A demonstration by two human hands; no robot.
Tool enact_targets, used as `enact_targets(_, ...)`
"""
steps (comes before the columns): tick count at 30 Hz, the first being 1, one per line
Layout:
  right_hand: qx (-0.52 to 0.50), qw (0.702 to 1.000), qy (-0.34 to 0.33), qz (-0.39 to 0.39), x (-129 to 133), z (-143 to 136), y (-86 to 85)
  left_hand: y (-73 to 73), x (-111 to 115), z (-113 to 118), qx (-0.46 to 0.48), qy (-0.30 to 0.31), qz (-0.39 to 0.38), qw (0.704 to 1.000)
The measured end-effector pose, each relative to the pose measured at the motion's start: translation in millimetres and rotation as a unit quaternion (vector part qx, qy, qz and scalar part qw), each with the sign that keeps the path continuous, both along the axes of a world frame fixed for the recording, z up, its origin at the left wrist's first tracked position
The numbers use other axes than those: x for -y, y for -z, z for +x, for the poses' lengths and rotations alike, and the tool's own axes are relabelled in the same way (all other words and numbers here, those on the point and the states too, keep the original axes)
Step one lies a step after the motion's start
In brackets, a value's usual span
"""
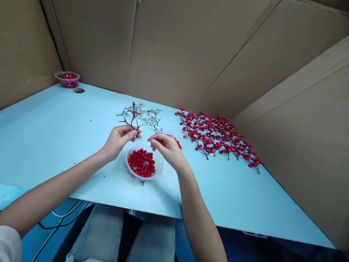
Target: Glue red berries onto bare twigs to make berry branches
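My left hand [124, 138] pinches a bare brown artificial twig [133, 117] between thumb and fingers, with its forked tips pointing up. Just to the right, my right hand [165, 145] has its thumb and fingertips drawn together; whether something small is in them I cannot make out. Below both hands stands a round clear plastic bowl [159, 170] holding many loose red berries [141, 162]. Several bare twigs [150, 117] lie on the table beyond my hands. Partly hidden behind my right hand are more red berries [176, 141].
Many twigs covered in red berries [218, 134] spread over the right rear of the pale blue table [89, 145]. A second clear tub [68, 80] with red berries stands in the far left corner, by a round table hole [79, 90]. Cardboard walls [169, 54] enclose the back and sides.
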State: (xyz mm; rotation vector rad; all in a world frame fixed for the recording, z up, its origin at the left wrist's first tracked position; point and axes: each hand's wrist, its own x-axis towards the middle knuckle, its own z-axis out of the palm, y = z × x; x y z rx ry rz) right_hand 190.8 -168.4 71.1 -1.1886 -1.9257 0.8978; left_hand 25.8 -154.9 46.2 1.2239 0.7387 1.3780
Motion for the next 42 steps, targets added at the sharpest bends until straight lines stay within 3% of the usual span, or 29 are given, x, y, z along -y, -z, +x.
enact_targets(3, 0.179, 0.980, 0.013, 0.089, 1.5, 0.9, 4.5, 6.5, -2.9, -4.8, -0.043, 0.028, -0.022, 0.998)
enact_targets(6, 0.334, 0.931, 0.030, 0.145, 2.7, -5.4, 8.3, 9.1, -5.5, -3.8, -0.046, 0.038, -0.051, 0.997)
enact_targets(8, 0.405, 0.902, 0.008, 0.151, 3.5, -10.0, 9.7, 8.2, -5.3, -2.2, -0.038, 0.044, -0.066, 0.996)
enact_targets(13, 0.501, 0.853, -0.047, 0.137, 3.3, -18.4, 13.6, 2.1, -3.1, -2.9, -0.034, 0.051, -0.083, 0.995)
enact_targets(18, 0.528, 0.836, -0.048, 0.137, 4.1, -23.5, 19.5, -0.8, -7.1, -8.3, -0.028, 0.014, -0.056, 0.998)
enact_targets(21, 0.512, 0.849, -0.033, 0.126, 5.7, -22.2, 19.9, 0.3, -8.2, -8.4, -0.036, 0.014, -0.056, 0.998)
enact_targets(27, 0.372, 0.925, 0.011, 0.075, 8.4, -12.5, 13.9, -1.5, -4.2, -5.7, -0.071, 0.006, -0.043, 0.997)
enact_targets(33, 0.385, 0.921, 0.039, 0.051, 11.6, -10.6, 4.6, -0.2, -4.1, -6.5, -0.088, -0.006, -0.030, 0.996)
enact_targets(38, 0.304, 0.942, 0.102, 0.096, 11.7, -7.2, 3.5, 1.3, -5.6, -9.8, -0.104, -0.026, -0.023, 0.994)
enact_targets(42, 0.297, 0.947, 0.086, 0.090, 11.8, -2.8, 5.4, 0.0, -5.9, -11.8, -0.104, -0.038, -0.019, 0.994)
